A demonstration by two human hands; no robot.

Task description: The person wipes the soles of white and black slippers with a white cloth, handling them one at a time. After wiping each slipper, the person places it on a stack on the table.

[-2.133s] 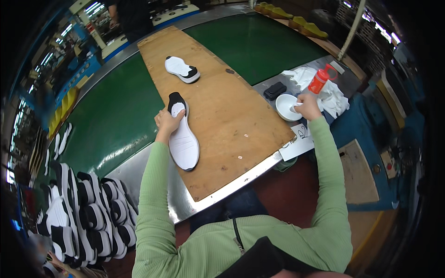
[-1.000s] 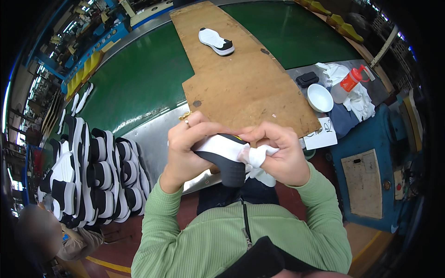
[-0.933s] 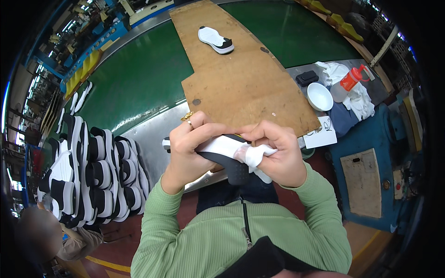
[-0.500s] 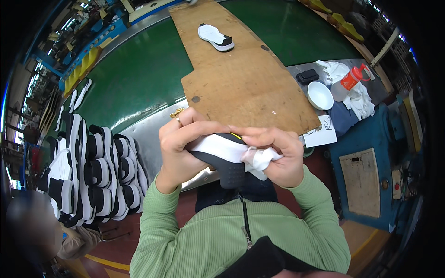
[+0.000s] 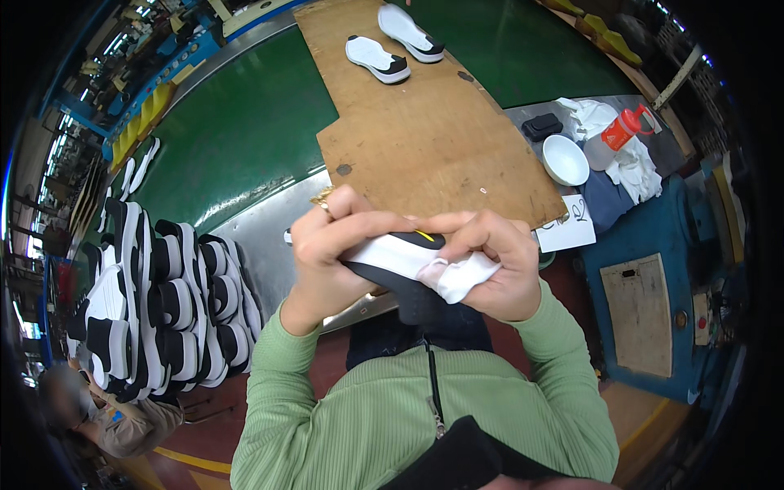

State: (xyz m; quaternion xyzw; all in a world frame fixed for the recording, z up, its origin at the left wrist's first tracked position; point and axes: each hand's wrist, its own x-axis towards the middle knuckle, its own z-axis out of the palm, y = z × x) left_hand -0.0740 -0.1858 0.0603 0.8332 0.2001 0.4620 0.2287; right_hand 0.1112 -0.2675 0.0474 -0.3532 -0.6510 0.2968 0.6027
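Note:
A black and white shoe sole (image 5: 382,255) with a small yellow mark is held up in front of my body, tilted, over the near edge of the work surface. My left hand (image 5: 331,253) is wrapped round its left end, a ring on one finger. Pinched in my right hand (image 5: 502,265) is a white cloth (image 5: 464,278), which lies against the sole's white sidewall near its right end. My fingertips almost meet along the top edge. Two more soles, a nearer one (image 5: 376,60) and a farther one (image 5: 411,34), rest on the brown board (image 5: 408,147).
Stacked soles (image 5: 167,302) stand at my left, with a person (image 5: 122,416) beyond them. On the right are a white bowl (image 5: 565,160), a red-capped bottle (image 5: 616,140), rags (image 5: 637,175), a black case (image 5: 541,126) and a paper card (image 5: 566,229). The green belt (image 5: 237,122) runs behind.
A second sole has appeared at the far end of the board. My hands have shifted slightly with the held sole, and the cloth has moved a little along its sidewall.

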